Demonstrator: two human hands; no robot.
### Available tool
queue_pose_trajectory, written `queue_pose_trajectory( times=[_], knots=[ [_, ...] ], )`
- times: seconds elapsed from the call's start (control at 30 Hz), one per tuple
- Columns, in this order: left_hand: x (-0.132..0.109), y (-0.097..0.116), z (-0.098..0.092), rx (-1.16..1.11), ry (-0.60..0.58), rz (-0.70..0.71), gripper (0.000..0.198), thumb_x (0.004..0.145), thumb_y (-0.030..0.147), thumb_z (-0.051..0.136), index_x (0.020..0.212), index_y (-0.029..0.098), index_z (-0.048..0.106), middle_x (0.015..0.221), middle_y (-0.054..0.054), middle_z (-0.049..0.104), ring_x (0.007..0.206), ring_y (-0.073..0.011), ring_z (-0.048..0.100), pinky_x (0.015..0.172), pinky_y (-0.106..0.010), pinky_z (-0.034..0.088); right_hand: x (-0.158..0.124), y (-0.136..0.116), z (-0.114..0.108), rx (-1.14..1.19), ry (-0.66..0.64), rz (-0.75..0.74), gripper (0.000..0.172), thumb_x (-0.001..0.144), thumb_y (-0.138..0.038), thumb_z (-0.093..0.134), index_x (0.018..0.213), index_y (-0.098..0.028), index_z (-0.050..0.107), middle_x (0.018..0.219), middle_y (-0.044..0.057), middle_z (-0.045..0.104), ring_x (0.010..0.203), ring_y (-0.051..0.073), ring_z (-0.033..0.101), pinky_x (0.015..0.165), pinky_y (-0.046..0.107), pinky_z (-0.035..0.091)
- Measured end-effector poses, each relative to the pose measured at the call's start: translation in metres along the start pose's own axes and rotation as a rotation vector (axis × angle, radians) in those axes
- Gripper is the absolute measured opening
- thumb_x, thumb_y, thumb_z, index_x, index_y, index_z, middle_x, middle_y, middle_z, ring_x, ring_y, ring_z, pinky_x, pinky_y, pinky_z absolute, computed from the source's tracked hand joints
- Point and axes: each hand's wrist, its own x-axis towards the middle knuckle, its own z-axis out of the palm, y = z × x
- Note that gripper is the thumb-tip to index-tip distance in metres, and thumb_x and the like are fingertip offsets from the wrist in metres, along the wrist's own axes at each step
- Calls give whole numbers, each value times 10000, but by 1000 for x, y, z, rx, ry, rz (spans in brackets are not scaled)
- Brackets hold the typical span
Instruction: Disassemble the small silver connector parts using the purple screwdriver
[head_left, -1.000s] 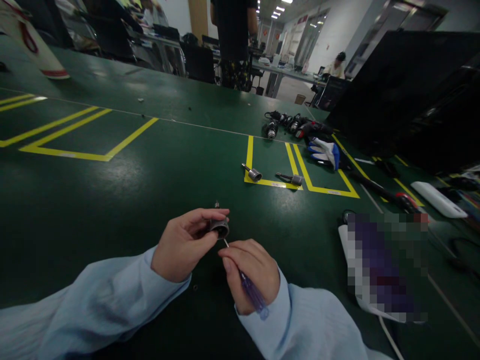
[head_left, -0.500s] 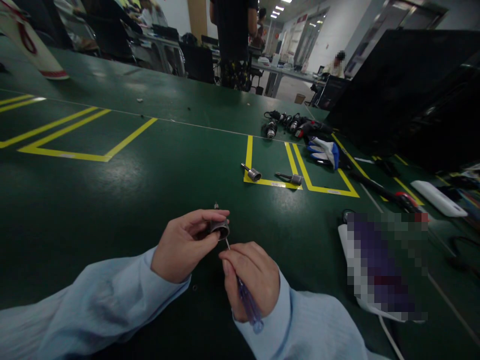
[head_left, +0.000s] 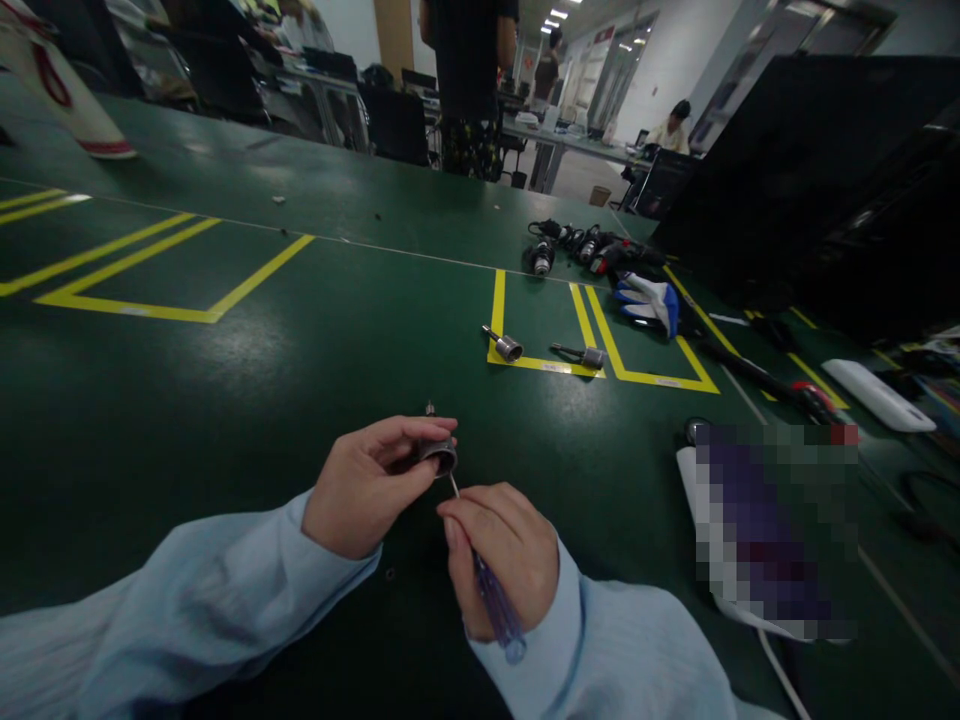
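Observation:
My left hand point(head_left: 371, 485) is closed around a metal hole saw point(head_left: 439, 457), its cup opening facing toward me and its shank pointing away. In my right hand point(head_left: 502, 555) is a screwdriver point(head_left: 499, 610) with a clear purple handle; its thin metal shaft reaches up to the rim of the cup. Whether the tip touches the cup or goes inside cannot be made out. Two similar hole saws lie farther off on the green table, one point(head_left: 508, 347) at the left tape corner and another point(head_left: 591, 357) on the tape's front edge.
Power tools point(head_left: 541, 258) and a blue and white glove point(head_left: 649, 303) lie at the back right. A partly pixelated purple and white object point(head_left: 757, 540) is at the right, near a white bar point(head_left: 877, 396). A dark monitor point(head_left: 817, 170) stands behind. People are in the background.
Both hands hold nearly the same pose; the hole saw and my left fingers have shifted very slightly. In the background, a standing person is now more visible.

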Motion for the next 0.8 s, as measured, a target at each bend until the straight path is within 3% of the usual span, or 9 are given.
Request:
queue_pose_trajectory(
  times=[0.57,0.8],
  knots=[
    [1,0,0,-25,-6,-18,201,566,172,665,758,128,627,931,-82,675,803,-216,649,773,-352,530,-1,0,-1,12,9,15,188,764,-100,414,773,-97,602,685,110,638,635,161,574,557,284,503],
    [0,1,1,-20,-9,-24,206,571,159,655,773,129,628,953,-83,671,866,-216,635,835,-359,499,0,0,-2,7,10,20,171,755,-92,427,761,-103,598,695,108,641,639,163,578,569,286,504]
  ],
)
